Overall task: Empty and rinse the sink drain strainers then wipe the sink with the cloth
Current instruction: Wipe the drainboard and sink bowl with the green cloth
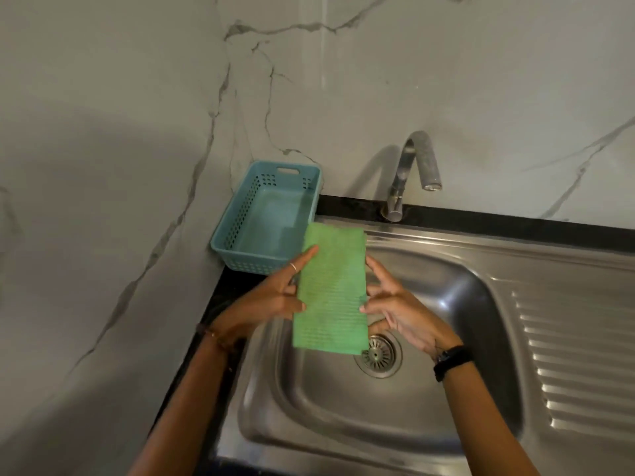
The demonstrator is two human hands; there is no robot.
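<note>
Head view is showing a folded green cloth [330, 293] being held flat above the steel sink [446, 400], its lower edge hanging just over the drain strainer [379, 353], which is sitting in the basin floor. Left hand [275, 297] is pinching the cloth's left edge, thumb on top; right hand [398, 304] is gripping the right edge. A blue basket [237, 231] is standing on the dark counter [220, 304] beside the faucet [410, 173].
</note>
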